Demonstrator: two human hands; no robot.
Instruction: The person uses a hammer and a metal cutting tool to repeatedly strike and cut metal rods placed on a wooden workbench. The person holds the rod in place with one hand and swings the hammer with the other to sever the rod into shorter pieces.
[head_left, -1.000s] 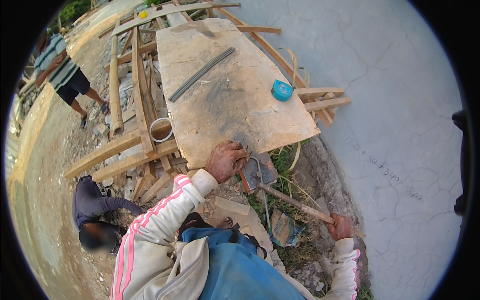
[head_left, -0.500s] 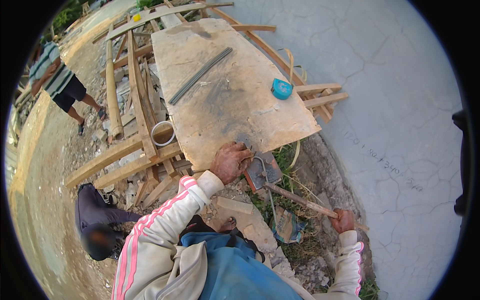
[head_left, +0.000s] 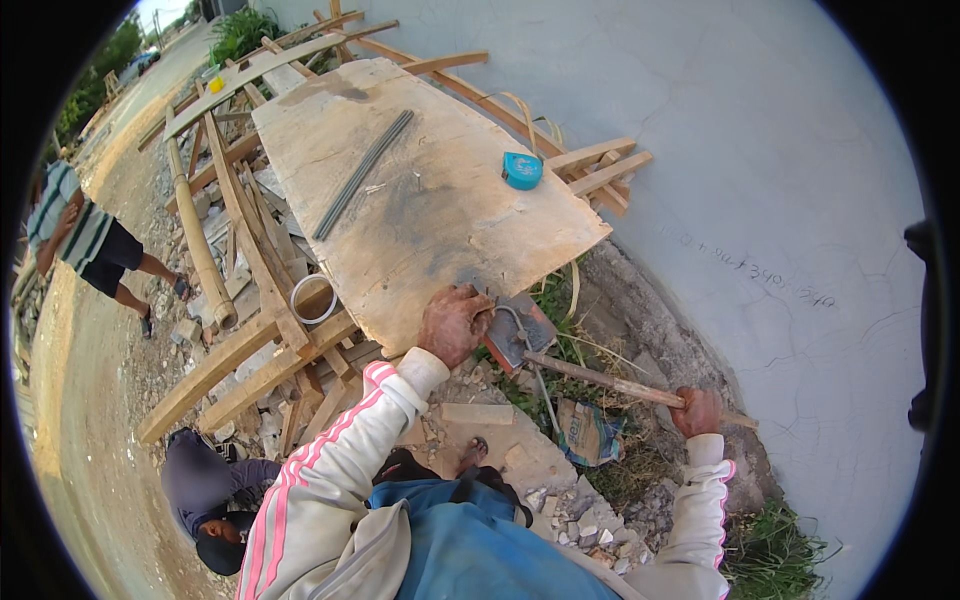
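My left hand (head_left: 456, 325) is closed, knuckles up, at the near edge of a worn wooden board (head_left: 480, 215). What its fingers hold is hidden. Close by its fingertips, a bent grey metal rod (head_left: 541, 387) curves over a dark block with reddish sides (head_left: 536, 331) and hangs down past it. Out to the right, my right hand (head_left: 697, 412) is wrapped round a wooden handle (head_left: 610, 380). The handle's far end meets the bent rod over the block; whether a metal head sits there I cannot make out.
On the board lie a bundle of thin grey rods (head_left: 362, 175) and a teal tape measure (head_left: 522, 171). Timber beams (head_left: 215, 375) and a white ring (head_left: 314, 299) are at its left. A grey wall (head_left: 760, 180) runs along the right. One person crouches at lower left; another stands farther off.
My view has turned and shifted, so the board and wall appear rotated. My hands keep their holds. The crouching person at lower left has changed posture.
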